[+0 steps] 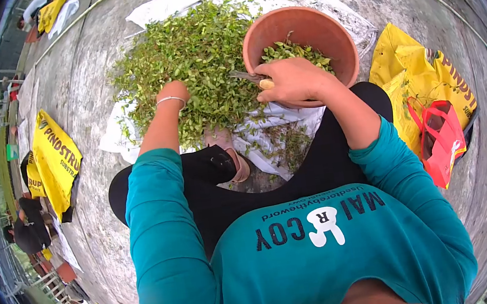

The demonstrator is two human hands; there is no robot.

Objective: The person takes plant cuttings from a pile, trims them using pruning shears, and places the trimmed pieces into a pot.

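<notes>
A large heap of leafy green cuttings [201, 54] lies on a white sheet in front of me. My left hand [174, 92], with a thin band at the wrist, reaches into the heap's left side; leaves hide its fingers. Pruning shears [265, 83] with a tan handle and grey blades are gripped in my right hand [295, 79], their tips pointing left at the heap's edge. That hand is at the near left rim of a terracotta-coloured pot [335, 34], tilted towards me. Inside the pot are more leafy cuttings [298, 52], partly hidden behind the hand.
A yellow printed bag [406, 65] and a red carry bag [439, 140] lie at my right. Another yellow bag [56, 160] is on the left. Loose leaves and a shoe [239, 164] are between my knees. At far left, another person [29, 227] is bent over.
</notes>
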